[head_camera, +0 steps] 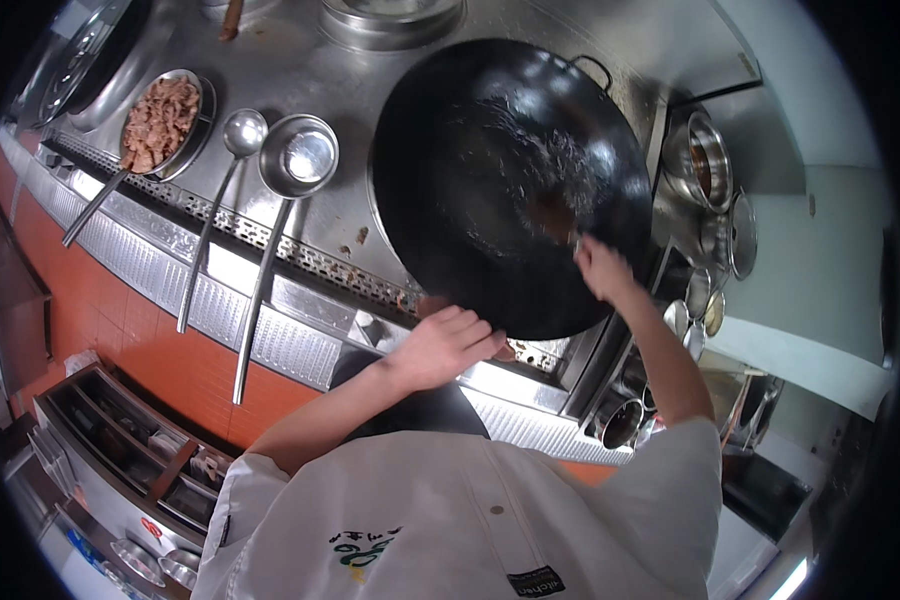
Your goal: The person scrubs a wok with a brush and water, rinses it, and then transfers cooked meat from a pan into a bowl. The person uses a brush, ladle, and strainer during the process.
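A large black wok (pixel 487 277) sits on the steel range and holds churned, bubbling liquid. My left hand (pixel 450 345) is closed over something brown, perhaps a cloth, at the wok's near rim; the hold itself is hidden. Over the wok's right side my right hand (pixel 600 266) grips a tool whose blurred brown head (pixel 553 216) is in the liquid; its kind I cannot tell. To the left lie a deep steel ladle (pixel 298 157) and a smaller ladle (pixel 245 133), handles towards me. Farther left, a strainer (pixel 187 161) bears a heap of cooked meat pieces (pixel 161 124).
Steel bowls (pixel 697 161) and seasoning containers (pixel 699 292) line the right side. A round steel ring (pixel 390 22) stands behind the wok. A perforated drain strip (pixel 307 259) runs along the range's front. A drawer unit (pixel 135 450) stands at lower left on an orange floor.
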A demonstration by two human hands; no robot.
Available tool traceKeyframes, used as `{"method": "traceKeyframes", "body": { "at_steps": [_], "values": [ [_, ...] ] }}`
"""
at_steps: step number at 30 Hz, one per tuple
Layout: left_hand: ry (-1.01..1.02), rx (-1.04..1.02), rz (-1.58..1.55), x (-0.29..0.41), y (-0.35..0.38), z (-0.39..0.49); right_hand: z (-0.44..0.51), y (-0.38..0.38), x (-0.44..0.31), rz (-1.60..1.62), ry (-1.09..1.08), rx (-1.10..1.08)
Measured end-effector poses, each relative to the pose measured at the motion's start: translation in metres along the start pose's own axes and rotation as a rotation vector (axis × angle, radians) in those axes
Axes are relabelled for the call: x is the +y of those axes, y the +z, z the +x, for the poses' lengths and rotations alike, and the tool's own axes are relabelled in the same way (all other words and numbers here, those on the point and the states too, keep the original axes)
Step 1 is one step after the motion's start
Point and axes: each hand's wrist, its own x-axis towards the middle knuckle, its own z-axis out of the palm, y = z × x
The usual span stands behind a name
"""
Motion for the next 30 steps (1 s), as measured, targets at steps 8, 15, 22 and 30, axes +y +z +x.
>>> {"method": "traceKeyframes", "body": {
  "at_steps": [8,15,22,30],
  "values": [
    [-0.063,-0.102,0.044,0.01,0.008,0.01,0.05,-0.038,-0.175,0.796,-0.19,-0.215],
    [-0.056,-0.113,0.016,0.006,0.01,0.004,0.043,-0.015,-0.02,0.004,0.142,0.138],
    [-0.039,-0.152,0.052,0.008,0.016,0.009,0.038,0.023,-0.121,0.487,-0.476,0.142],
    [-0.049,-0.105,0.01,0.008,0.011,0.009,0.069,-0.045,0.0,-0.029,0.174,0.391]
  ]
}}
